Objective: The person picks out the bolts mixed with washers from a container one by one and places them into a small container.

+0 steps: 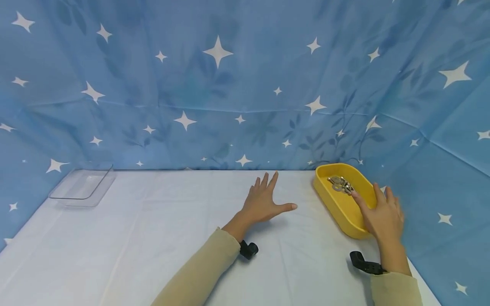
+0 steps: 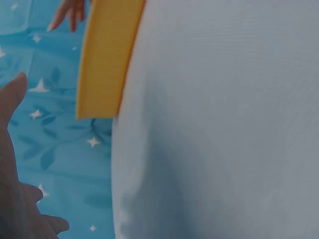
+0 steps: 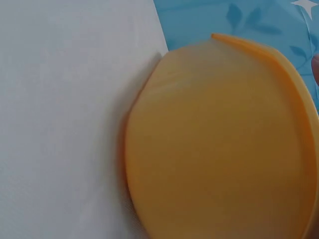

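On the right of the head view stands a yellow tray point(image 1: 329, 206), with several small metal pieces point(image 1: 340, 185), some of them ring-shaped, at its far end. My right hand point(image 1: 384, 216) hovers over the tray's near right side, thumb and fingers spread; whether it touches the rim cannot be told. Left of the tray, my left hand point(image 1: 262, 204) is held above the white cloth with fingers spread and nothing in it. The left wrist view has part of that left hand point(image 2: 17, 174) and the tray's side point(image 2: 109, 64). Close up, the tray wall point(image 3: 224, 149) fills much of the right wrist view.
A clear plastic tray point(image 1: 78, 199) sits at the far left of the white-covered table point(image 1: 160, 238). Blue star-patterned fabric point(image 1: 245, 93) hangs along the back and the right side, close behind the yellow tray. Black wrist cameras are strapped on both wrists.
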{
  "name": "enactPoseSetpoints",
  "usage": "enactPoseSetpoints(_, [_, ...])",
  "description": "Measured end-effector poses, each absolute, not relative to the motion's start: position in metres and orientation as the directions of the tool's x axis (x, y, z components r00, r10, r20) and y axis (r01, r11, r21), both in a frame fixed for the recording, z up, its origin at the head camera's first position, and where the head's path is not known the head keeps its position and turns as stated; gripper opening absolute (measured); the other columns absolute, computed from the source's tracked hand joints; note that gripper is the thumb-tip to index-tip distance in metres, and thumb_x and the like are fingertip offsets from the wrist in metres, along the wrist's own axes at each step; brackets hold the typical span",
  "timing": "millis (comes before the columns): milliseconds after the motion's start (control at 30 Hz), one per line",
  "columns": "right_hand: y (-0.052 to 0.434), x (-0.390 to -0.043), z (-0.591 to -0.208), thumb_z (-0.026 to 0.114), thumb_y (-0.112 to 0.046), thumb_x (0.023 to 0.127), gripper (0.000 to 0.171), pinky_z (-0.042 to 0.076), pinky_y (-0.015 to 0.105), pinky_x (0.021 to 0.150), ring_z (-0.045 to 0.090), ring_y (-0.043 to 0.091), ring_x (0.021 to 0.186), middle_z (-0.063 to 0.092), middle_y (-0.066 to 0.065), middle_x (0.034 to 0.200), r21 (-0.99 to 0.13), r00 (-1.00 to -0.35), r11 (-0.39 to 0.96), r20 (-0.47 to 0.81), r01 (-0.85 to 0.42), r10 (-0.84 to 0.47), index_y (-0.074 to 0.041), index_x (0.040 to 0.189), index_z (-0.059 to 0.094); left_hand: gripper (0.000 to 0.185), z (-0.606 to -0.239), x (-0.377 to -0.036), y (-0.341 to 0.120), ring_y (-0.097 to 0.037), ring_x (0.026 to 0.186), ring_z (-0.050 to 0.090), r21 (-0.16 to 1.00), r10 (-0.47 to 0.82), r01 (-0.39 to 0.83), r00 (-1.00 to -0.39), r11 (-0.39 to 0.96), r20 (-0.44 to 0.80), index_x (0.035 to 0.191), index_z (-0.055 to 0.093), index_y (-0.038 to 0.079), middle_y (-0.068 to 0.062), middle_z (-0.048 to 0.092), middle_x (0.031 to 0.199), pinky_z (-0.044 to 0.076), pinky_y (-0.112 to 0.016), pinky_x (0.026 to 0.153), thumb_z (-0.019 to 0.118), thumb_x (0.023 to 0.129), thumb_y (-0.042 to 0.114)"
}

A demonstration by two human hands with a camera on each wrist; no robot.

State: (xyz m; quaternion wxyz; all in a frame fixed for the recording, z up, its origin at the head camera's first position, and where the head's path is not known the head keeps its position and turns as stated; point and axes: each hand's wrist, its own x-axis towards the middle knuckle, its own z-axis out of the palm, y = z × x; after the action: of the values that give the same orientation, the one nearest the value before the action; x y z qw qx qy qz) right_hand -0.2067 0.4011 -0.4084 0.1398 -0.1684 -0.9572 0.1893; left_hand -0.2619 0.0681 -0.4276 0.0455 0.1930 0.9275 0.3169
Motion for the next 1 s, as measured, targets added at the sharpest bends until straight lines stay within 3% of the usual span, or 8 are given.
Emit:
enactPoseSetpoints(100, [0.404, -0.206, -0.407, 0.037, -0.073, 0.096, 0.093, 0.019, 0.082, 0.111, 0.014, 0.06, 0.148, 0.007, 0.031, 0.166, -0.421, -0.902, 0.865, 0.201, 0.273, 0.382, -0.01, 0.162, 0.018, 0.111, -0.433, -0.259, 0.078, -0.038, 0.159, 0.01, 0.588, 0.402, 0.343, -0.915, 0.732, 0.034, 0.164, 0.003, 0.028, -0.011, 0.009, 0.172, 0.018, -0.057, 0.129, 0.056, 0.082, 0.082])
enactPoseSetpoints(200, [0.408, -0.205, -0.408, 0.037, -0.073, 0.096, 0.093, 0.022, 0.082, 0.109, 0.017, 0.061, 0.147, 0.007, 0.03, 0.167, -0.419, -0.901, 0.861, 0.185, 0.289, 0.393, -0.011, 0.162, 0.018, 0.107, -0.437, -0.256, 0.089, -0.037, 0.159, 0.012, 0.654, 0.423, 0.332, -0.906, 0.679, 0.02, 0.165, 0.004, 0.027, -0.011, 0.012, 0.172, 0.019, -0.056, 0.129, 0.056, 0.085, 0.078])
enactPoseSetpoints(367, [0.408, -0.206, -0.412, 0.039, -0.071, 0.097, 0.089, 0.026, 0.08, 0.11, 0.023, 0.058, 0.147, 0.013, 0.027, 0.167, -0.444, -0.894, 0.847, 0.188, 0.292, 0.406, -0.012, 0.162, 0.022, 0.095, -0.437, -0.249, 0.112, -0.028, 0.16, 0.012, 0.852, 0.489, 0.242, -0.872, 0.464, -0.019, 0.163, 0.004, 0.038, -0.004, 0.011, 0.172, 0.021, -0.056, 0.129, 0.06, 0.091, 0.067])
enactPoseSetpoints(500, [0.407, -0.207, -0.415, 0.04, -0.067, 0.099, 0.085, 0.025, 0.075, 0.115, 0.024, 0.054, 0.148, 0.019, 0.026, 0.166, -0.48, -0.886, 0.833, 0.212, 0.274, 0.413, -0.011, 0.162, 0.024, 0.092, -0.436, -0.245, 0.136, -0.019, 0.159, 0.016, 0.93, 0.483, 0.145, -0.875, 0.338, -0.04, 0.161, 0.005, 0.043, 0.007, 0.013, 0.171, 0.025, -0.052, 0.129, 0.063, 0.092, 0.061])
enactPoseSetpoints(767, [0.412, -0.206, -0.421, 0.042, -0.045, 0.106, 0.066, 0.021, 0.066, 0.124, 0.023, 0.048, 0.152, 0.029, 0.02, 0.165, -0.673, -0.874, 0.693, 0.143, 0.258, 0.465, -0.018, 0.163, 0.021, 0.093, -0.435, -0.237, 0.185, -0.017, 0.155, 0.028, 0.976, 0.386, 0.033, -0.921, 0.216, -0.054, 0.161, 0.015, 0.041, 0.013, 0.025, 0.167, 0.031, -0.046, 0.127, 0.071, 0.089, 0.055])
enactPoseSetpoints(1000, [0.423, -0.206, -0.423, 0.047, -0.03, 0.106, 0.064, 0.036, 0.056, 0.12, 0.033, 0.043, 0.149, 0.03, 0.02, 0.164, -0.777, -0.873, 0.554, 0.013, 0.298, 0.487, -0.016, 0.163, 0.021, 0.096, -0.437, -0.235, 0.21, -0.013, 0.152, 0.033, 0.988, 0.388, -0.054, -0.916, 0.142, -0.106, 0.163, 0.018, 0.033, 0.01, 0.03, 0.166, 0.03, -0.036, 0.127, 0.077, 0.087, 0.027])
